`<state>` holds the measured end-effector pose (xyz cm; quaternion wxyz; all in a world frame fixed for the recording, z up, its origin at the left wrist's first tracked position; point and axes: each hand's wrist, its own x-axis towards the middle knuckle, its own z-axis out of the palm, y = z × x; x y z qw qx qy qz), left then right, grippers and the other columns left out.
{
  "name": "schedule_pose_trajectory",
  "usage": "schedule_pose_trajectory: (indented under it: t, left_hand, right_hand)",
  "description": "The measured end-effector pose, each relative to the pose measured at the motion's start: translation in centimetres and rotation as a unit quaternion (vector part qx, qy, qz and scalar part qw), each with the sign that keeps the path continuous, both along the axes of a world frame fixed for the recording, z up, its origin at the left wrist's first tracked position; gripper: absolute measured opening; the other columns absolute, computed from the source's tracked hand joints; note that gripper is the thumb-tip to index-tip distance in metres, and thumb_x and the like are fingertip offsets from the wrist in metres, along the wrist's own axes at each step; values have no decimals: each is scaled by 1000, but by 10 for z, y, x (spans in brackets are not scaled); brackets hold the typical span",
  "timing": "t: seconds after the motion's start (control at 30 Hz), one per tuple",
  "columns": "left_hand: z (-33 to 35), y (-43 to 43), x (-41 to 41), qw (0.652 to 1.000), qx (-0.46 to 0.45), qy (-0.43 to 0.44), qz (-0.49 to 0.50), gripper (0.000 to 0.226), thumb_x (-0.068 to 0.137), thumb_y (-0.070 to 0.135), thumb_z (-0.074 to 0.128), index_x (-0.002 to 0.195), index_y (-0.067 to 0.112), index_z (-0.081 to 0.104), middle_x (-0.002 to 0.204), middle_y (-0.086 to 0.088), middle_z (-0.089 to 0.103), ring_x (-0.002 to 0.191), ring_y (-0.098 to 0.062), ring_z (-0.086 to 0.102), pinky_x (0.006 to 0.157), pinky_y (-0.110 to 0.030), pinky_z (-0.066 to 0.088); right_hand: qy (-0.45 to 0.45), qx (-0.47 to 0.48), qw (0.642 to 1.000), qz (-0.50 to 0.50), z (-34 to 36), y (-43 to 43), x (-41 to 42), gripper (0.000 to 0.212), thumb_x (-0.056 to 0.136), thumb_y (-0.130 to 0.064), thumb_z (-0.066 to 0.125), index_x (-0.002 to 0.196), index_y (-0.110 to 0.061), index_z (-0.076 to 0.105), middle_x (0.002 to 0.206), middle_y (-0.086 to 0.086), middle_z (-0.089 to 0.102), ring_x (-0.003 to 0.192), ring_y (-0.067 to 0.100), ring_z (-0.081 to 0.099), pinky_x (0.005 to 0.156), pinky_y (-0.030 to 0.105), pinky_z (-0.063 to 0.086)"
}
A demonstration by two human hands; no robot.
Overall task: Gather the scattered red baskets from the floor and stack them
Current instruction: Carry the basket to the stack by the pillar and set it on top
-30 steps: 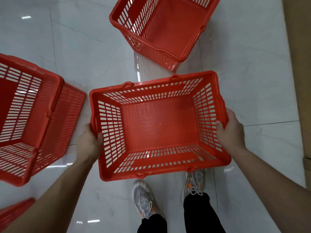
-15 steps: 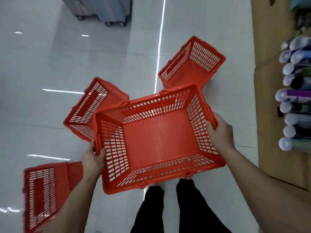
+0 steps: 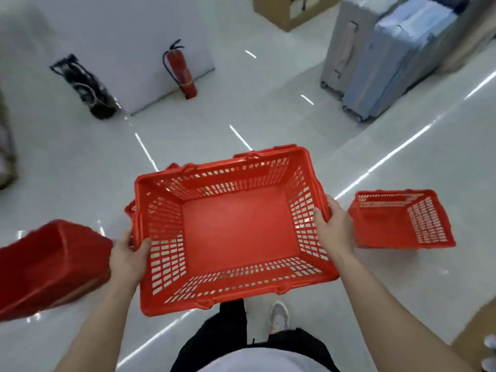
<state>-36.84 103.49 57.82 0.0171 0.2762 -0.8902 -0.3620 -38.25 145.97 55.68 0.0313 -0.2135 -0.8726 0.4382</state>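
Observation:
I carry a red slatted basket (image 3: pixel 239 229) upright in front of me, above the white floor. My left hand (image 3: pixel 128 259) grips its left rim, thumb over the edge. My right hand (image 3: pixel 334 229) grips its right rim the same way. Another red basket (image 3: pixel 400 218) lies tipped on its side on the floor just right of my right hand, its opening facing me. A further red basket (image 3: pixel 51 267) lies on the floor at the left, blurred, with its solid bottom toward me.
A red fire extinguisher (image 3: pixel 181 69) stands by a white wall block ahead. A black folded trolley (image 3: pixel 86 87) leans at the left. Two suitcases (image 3: pixel 383 55) stand at the upper right, with a cardboard box (image 3: pixel 284 9) behind. My legs and a shoe (image 3: pixel 279 315) are below.
My view has swung round with the basket still held in both hands. The shelf with bottles has left the view; the extinguisher and suitcases have come in. The floor baskets now lie at my sides.

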Motion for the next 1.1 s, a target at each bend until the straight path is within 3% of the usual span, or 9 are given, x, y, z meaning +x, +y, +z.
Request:
schedule_pose_trajectory:
  t: [0.1, 0.2, 0.47, 0.6, 0.77, 0.93, 1.1]
  left_hand:
    - [15, -49, 63, 994, 40, 21, 104, 39, 88, 14, 70, 126, 18, 62, 105, 0, 68, 92, -25, 66, 86, -39, 50]
    - [21, -99, 121, 978, 78, 34, 191, 37, 89, 18, 69, 125, 23, 61, 101, -1, 71, 89, -22, 70, 85, -43, 56]
    - [16, -224, 244, 923, 96, 79, 364, 28, 90, 15, 65, 117, 22, 65, 98, -2, 72, 86, -24, 70, 80, -43, 56]
    - [15, -292, 285, 900, 108, 95, 411, 27, 94, 15, 62, 120, 22, 62, 99, 0, 70, 80, -13, 67, 66, -29, 53]
    - [12, -388, 328, 878, 117, 99, 454, 30, 92, 17, 64, 122, 19, 60, 101, -1, 70, 87, -21, 69, 77, -35, 54]
    - [13, -475, 343, 867, 120, 101, 474, 27, 94, 28, 61, 121, 29, 58, 101, 3, 70, 81, -17, 71, 72, -39, 60]
    - [7, -556, 323, 871, 109, 98, 469, 28, 96, 27, 60, 124, 28, 57, 99, 5, 69, 79, -14, 71, 66, -34, 59]
  right_hand:
    - [3, 3, 997, 79, 20, -57, -15, 39, 93, -21, 64, 132, -18, 62, 115, 7, 72, 107, 28, 67, 92, 34, 49]
    - [6, 7, 987, 161, 39, -128, -26, 39, 92, -17, 65, 131, -16, 64, 115, 7, 72, 106, 28, 66, 91, 32, 47]
    - [-1, 49, 944, 326, 60, -336, -25, 32, 91, -25, 62, 123, -21, 66, 103, 3, 75, 96, 27, 70, 88, 38, 54]
    - [4, 74, 923, 377, 62, -443, -13, 36, 91, -36, 58, 125, -26, 64, 103, 1, 75, 95, 24, 70, 89, 41, 55]
    - [26, 53, 908, 415, 67, -569, 5, 35, 92, -22, 63, 127, -20, 66, 106, 5, 75, 99, 28, 68, 89, 37, 50]
    - [31, 59, 896, 439, 69, -665, 10, 34, 93, -23, 62, 127, -16, 66, 109, 5, 74, 103, 29, 68, 91, 35, 48]
    - [29, 49, 895, 443, 57, -750, -9, 37, 94, -19, 62, 130, -13, 63, 115, 9, 72, 107, 29, 67, 90, 31, 45]
